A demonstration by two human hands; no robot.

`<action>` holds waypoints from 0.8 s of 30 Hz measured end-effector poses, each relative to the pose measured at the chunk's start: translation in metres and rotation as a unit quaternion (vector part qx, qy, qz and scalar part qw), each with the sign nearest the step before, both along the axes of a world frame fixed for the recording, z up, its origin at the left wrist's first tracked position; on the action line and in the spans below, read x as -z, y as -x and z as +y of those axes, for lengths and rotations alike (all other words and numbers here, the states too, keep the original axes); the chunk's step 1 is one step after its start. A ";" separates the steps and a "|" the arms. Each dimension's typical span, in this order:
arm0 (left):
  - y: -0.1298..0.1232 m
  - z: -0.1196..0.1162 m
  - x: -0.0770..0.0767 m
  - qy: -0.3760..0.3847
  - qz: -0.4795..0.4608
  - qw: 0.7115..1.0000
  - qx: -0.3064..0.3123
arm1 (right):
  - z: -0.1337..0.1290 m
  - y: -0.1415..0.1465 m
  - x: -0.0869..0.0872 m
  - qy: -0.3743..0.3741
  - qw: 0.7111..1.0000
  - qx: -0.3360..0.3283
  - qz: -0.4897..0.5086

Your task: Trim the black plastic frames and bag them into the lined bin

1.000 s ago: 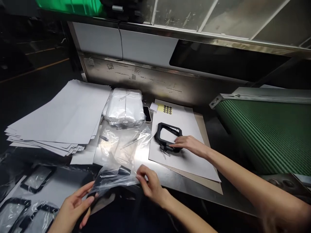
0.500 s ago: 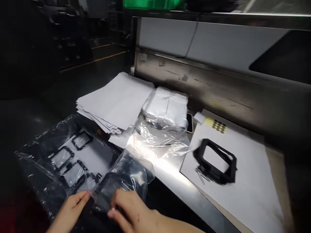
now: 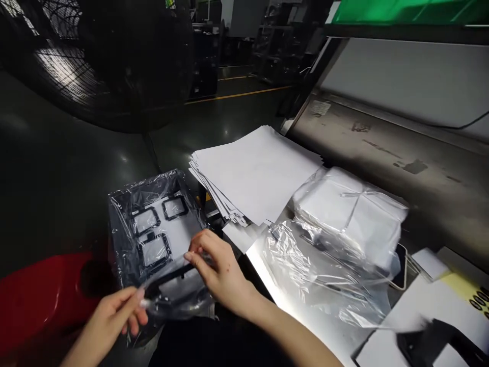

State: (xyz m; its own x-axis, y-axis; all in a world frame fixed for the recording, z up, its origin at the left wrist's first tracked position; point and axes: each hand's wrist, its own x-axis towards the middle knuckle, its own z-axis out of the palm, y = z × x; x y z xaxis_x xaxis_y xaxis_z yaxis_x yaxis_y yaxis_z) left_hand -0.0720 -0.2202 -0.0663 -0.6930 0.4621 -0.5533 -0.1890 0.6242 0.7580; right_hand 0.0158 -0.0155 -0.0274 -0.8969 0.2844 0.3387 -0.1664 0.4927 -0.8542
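"As I watch remotely: where's the black frame (image 3: 168, 278)?"

"Inside the clear bag (image 3: 187, 294), near end of the plastic-lined bin (image 3: 119, 229), left of the metal table (image 3: 305, 329). I see left hand (image 3: 114, 313) fingers pinched on one bag edge, right hand (image 3: 219, 267) fingers closed on the other. Paper stack (image 3: 257, 173) beyond."

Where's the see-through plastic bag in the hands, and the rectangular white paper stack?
See-through plastic bag (image 3: 179, 289), head view: its visible middle.
Rectangular white paper stack (image 3: 257, 173), head view: top sheet's middle.
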 end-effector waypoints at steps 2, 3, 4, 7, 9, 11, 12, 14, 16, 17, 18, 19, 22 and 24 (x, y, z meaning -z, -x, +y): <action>0.019 0.002 -0.001 0.005 0.051 0.998 -0.041 | 0.005 0.018 -0.004 -0.055 0.998 -0.034 -0.008; 0.029 0.003 -0.005 -0.001 0.062 0.996 -0.057 | 0.010 0.026 -0.006 -0.077 0.996 -0.037 -0.012; 0.038 0.003 -0.009 -0.015 0.061 0.995 -0.071 | 0.016 0.034 -0.008 -0.087 0.996 -0.030 -0.013; 0.054 0.001 -0.017 -0.089 -0.044 0.990 -0.103 | 0.027 0.048 -0.011 0.002 1.000 -0.029 -0.006; 0.051 0.004 -0.006 -0.132 -0.183 0.967 -0.118 | 0.021 0.049 -0.004 0.124 0.988 -0.088 -0.020; 0.039 0.012 0.019 -0.153 -0.314 0.927 -0.139 | 0.000 0.043 0.014 0.237 0.954 -0.170 -0.066; 0.032 0.019 0.036 -0.161 -0.349 0.909 -0.159 | -0.015 0.038 0.027 0.275 0.935 -0.202 -0.100; 0.017 0.035 0.070 -0.172 -0.378 0.886 -0.205 | -0.046 0.027 0.059 0.399 0.868 -0.244 -0.165; 0.006 0.050 0.100 -0.187 -0.386 0.869 -0.248 | -0.068 0.013 0.090 0.445 0.841 -0.241 -0.189; 0.001 0.056 0.113 -0.197 -0.387 0.860 -0.269 | -0.073 0.006 0.104 0.467 0.829 -0.238 -0.195; -0.002 0.060 0.124 -0.204 -0.393 0.850 -0.288 | -0.073 -0.002 0.115 0.482 0.822 -0.229 -0.199; -0.005 0.062 0.134 -0.207 -0.404 0.838 -0.302 | -0.069 -0.010 0.125 0.499 0.816 -0.209 -0.202; -0.014 0.057 0.154 -0.203 -0.463 0.800 -0.323 | -0.037 -0.029 0.152 0.553 0.807 -0.055 -0.201; -0.023 0.051 0.162 -0.201 -0.505 0.779 -0.312 | -0.016 -0.032 0.172 0.581 0.785 0.067 -0.204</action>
